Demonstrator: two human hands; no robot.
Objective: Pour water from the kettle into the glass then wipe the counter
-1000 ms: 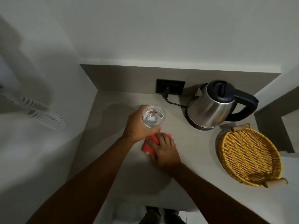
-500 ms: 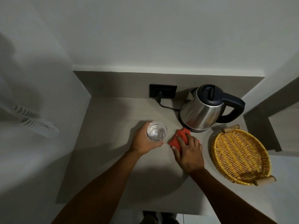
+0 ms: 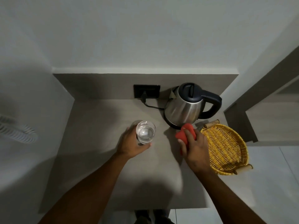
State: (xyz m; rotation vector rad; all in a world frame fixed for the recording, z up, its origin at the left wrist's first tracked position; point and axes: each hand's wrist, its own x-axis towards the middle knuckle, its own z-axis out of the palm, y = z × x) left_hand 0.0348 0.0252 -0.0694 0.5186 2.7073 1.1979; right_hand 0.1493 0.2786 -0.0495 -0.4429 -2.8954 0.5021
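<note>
The clear glass (image 3: 145,132), holding water, sits mid-bench (image 3: 97,143) in the left hand (image 3: 131,143), whose fingers curl closed round it. The steel kettle (image 3: 184,107), black-lidded, stands upright at the far right on its base. Just near of it, the right hand (image 3: 195,147) grips a red cloth (image 3: 186,132), partly hidden under its fingers. A wicker basket (image 3: 226,147) lies right.

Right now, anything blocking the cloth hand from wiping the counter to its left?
Only the glass, held by the left hand, stands on that stretch. The right hand presses the red cloth against the kettle base, with the basket at its right. Bare counter lies beyond the glass.
</note>
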